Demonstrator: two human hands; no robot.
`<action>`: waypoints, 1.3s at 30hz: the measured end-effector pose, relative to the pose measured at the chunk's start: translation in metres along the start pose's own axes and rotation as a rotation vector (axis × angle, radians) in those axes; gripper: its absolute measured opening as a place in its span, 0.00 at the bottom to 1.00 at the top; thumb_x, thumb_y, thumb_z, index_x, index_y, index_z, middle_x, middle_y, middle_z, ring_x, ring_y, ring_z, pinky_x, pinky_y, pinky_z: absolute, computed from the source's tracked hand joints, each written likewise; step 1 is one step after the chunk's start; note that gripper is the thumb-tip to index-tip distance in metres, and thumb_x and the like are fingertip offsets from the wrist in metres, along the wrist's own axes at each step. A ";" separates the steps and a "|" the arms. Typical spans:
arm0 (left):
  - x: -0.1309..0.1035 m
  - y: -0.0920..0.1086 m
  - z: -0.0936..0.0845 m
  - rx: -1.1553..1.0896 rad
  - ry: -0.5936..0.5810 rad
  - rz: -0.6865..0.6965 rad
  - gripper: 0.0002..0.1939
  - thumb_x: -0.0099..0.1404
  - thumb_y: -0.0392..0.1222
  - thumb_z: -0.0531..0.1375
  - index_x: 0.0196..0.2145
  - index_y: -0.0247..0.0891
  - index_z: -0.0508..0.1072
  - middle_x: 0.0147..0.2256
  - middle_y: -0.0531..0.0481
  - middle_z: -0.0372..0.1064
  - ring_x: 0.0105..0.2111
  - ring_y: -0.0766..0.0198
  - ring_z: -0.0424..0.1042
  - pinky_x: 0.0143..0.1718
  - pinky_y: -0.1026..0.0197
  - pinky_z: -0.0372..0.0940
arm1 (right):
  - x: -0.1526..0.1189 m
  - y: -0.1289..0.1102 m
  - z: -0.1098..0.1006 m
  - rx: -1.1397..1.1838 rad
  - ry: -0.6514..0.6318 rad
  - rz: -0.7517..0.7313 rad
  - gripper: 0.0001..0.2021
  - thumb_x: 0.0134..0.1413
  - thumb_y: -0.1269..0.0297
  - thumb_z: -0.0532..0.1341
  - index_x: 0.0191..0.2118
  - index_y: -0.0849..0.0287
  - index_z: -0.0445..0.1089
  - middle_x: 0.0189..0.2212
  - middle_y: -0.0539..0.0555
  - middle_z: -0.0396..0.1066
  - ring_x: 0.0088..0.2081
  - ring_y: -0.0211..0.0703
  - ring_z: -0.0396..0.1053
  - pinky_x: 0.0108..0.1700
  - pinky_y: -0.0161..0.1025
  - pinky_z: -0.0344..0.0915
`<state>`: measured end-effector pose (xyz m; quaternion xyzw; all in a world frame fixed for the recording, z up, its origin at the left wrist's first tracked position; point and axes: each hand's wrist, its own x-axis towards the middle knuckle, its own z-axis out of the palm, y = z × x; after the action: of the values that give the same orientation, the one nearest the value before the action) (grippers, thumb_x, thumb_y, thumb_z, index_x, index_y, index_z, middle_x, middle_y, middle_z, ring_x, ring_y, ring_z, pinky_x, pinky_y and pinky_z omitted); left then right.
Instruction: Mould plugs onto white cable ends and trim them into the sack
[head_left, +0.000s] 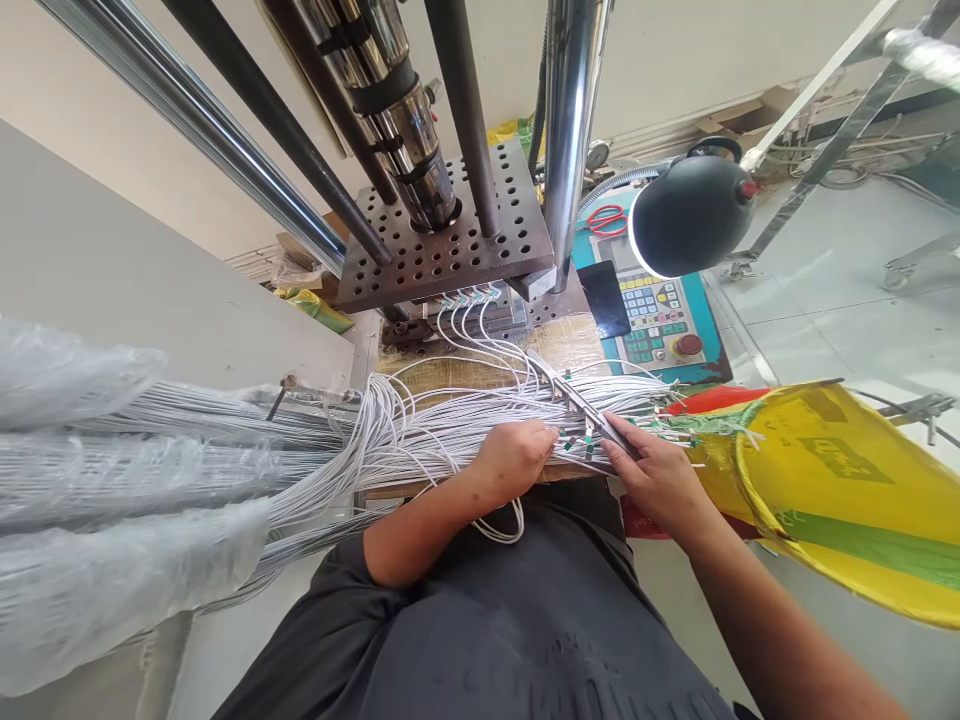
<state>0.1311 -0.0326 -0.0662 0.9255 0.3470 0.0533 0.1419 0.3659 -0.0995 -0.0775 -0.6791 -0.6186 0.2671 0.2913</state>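
Note:
My right hand (651, 468) grips the near end of a narrow metal bar (574, 397), which slants away over the cables and has small pieces set along it. Closed in a pinch, my left hand (517, 455) holds a white cable close to the bar, near small green-and-white cable ends (589, 445). Its fingertips hide most of that cable's end. Under both hands a thick layer of white cables (442, 430) runs across the bench. Several cables lead into a metal mould (510, 305) beneath the press plate (450, 245).
Plastic-wrapped cable bundles (135, 470) lie at left. A control panel (652, 310) with a red button, red-handled scissors (606, 219) and a black lamp (694, 215) are at right. A yellow bag-lined container (840, 480) stands beside my right arm. Steel columns (574, 130) rise behind.

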 end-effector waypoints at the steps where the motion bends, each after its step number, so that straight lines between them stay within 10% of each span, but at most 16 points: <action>1: 0.000 0.000 0.000 0.001 -0.008 -0.004 0.14 0.77 0.40 0.49 0.41 0.38 0.74 0.33 0.49 0.71 0.32 0.61 0.69 0.34 0.60 0.59 | 0.000 -0.001 0.000 0.004 -0.001 0.009 0.24 0.62 0.55 0.60 0.61 0.54 0.72 0.53 0.56 0.78 0.53 0.56 0.77 0.58 0.49 0.72; 39: 0.016 -0.002 -0.018 -0.136 0.088 -0.017 0.16 0.77 0.43 0.52 0.35 0.37 0.74 0.34 0.47 0.74 0.39 0.58 0.69 0.44 0.56 0.59 | 0.004 -0.001 0.010 -0.044 0.112 -0.017 0.23 0.59 0.53 0.65 0.58 0.53 0.76 0.49 0.56 0.80 0.47 0.56 0.79 0.52 0.47 0.75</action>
<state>0.1385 -0.0170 -0.0500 0.9075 0.3563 0.1159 0.1896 0.3581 -0.0949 -0.0834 -0.6940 -0.6126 0.2125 0.3129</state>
